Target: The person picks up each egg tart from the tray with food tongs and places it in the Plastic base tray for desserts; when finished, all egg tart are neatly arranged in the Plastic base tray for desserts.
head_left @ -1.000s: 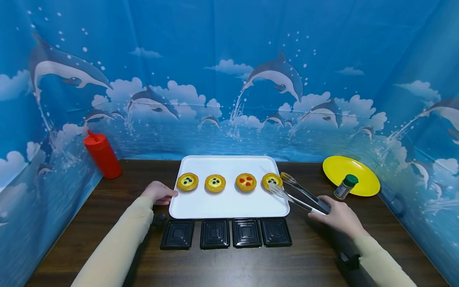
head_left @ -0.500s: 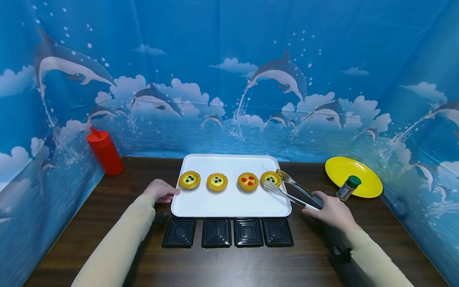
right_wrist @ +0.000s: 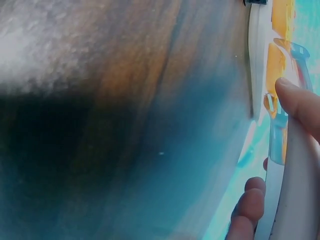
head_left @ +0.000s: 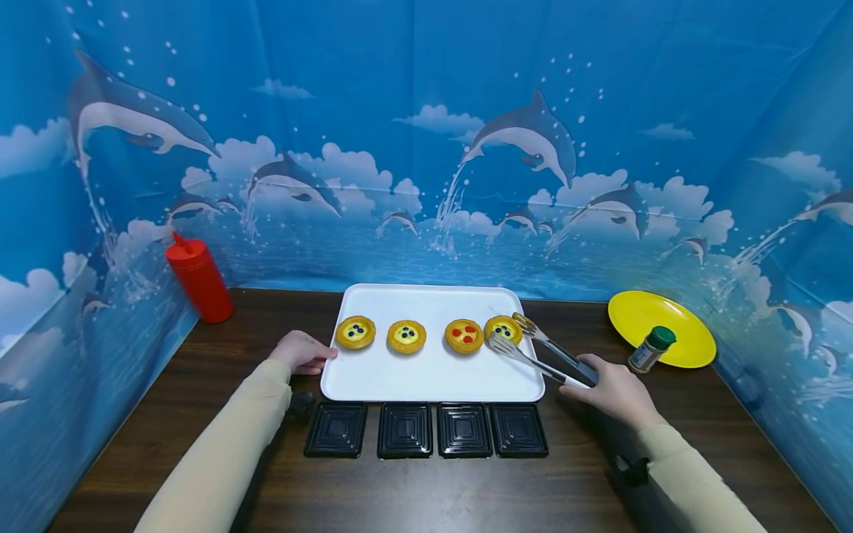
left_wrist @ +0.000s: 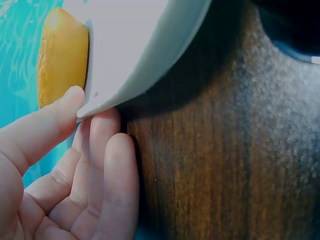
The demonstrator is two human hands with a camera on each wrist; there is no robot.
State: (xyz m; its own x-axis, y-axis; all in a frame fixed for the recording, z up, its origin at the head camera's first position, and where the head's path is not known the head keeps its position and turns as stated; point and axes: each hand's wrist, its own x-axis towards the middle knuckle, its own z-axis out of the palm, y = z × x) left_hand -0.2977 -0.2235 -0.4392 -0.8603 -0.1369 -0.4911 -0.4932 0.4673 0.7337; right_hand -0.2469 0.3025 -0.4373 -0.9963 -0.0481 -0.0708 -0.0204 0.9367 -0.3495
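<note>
My left hand (head_left: 303, 352) pinches the left rim of a white tray (head_left: 426, 379); in the left wrist view the thumb (left_wrist: 70, 107) lies on top and fingers are below the rim. My right hand (head_left: 616, 394) grips metal tongs (head_left: 556, 364), seen edge-on in the right wrist view. The tongs' spread ends stand on either side of the rightmost egg tart (head_left: 501, 324), topped with blue dots. Almost touching it on the left is a tart with red pieces (head_left: 463, 337). Farther left sit two more blue-dotted tarts, a middle one (head_left: 406, 337) and a leftmost one (head_left: 355, 332).
Several black square holders (head_left: 464, 431) line up before the tray. A red squeeze bottle (head_left: 200, 280) stands back left. At right, a green-capped jar (head_left: 651, 349) stands by a yellow plate (head_left: 660, 326). A dolphin-print curtain (head_left: 426, 148) encloses the dark wooden table (head_left: 413, 492).
The right hand has moved left with the tongs, and the rightmost tart has shifted left, closer to the red-topped one. The left hand keeps its hold on the rim. The head view has shifted slightly.
</note>
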